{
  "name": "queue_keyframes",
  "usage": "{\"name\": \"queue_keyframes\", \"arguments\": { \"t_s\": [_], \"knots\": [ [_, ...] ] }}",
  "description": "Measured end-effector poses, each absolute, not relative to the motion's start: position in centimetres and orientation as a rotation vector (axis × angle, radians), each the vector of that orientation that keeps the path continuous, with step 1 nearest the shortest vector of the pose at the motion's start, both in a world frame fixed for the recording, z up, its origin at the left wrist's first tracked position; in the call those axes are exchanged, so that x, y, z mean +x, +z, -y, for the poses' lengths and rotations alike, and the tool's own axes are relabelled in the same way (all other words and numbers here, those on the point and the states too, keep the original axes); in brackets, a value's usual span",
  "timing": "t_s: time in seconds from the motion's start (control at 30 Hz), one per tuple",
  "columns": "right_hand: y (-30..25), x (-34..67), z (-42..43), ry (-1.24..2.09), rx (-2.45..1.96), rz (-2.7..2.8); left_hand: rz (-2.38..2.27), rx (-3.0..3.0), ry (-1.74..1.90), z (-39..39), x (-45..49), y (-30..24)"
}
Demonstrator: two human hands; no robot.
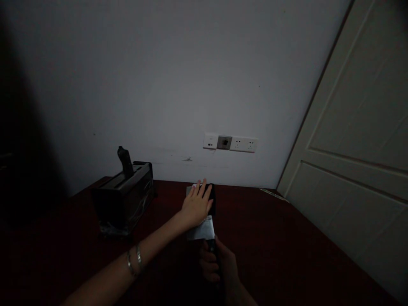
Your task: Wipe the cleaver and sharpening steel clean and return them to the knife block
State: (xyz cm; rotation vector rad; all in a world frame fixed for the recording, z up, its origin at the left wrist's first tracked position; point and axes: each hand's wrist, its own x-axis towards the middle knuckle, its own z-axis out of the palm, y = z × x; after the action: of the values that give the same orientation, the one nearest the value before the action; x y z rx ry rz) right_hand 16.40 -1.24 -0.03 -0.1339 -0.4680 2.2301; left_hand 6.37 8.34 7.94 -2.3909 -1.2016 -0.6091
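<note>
A cleaver (204, 230) with a wide, shiny blade lies low in the middle of the view, pointing away from me. My right hand (216, 261) is closed around its dark handle. Over the far part of the blade, my left hand (196, 204) rests with its fingers outstretched and spread. Beside and under those fingers shows a black object (212, 199); its kind is hard to make out in the dark. A pale edge also shows at the left of the fingers. My left hand covers where the blade and the black object meet.
On the left of the dark red table (255, 229) stands a black and metal slotted knife block (124, 197), a dark handle (125, 160) rising from it. Behind are a white wall and sockets (244, 144). A thin strip (274, 195) lies near the panelled door (350, 170).
</note>
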Motion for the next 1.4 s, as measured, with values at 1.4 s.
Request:
{"name": "queue_keyframes", "arguments": {
  "t_s": [1.4],
  "knots": [
    [2.8,15.8,-0.1,2.2,-0.073,0.613,0.936,-2.489,-0.597,-6.0,4.5,9.8]
  ]
}}
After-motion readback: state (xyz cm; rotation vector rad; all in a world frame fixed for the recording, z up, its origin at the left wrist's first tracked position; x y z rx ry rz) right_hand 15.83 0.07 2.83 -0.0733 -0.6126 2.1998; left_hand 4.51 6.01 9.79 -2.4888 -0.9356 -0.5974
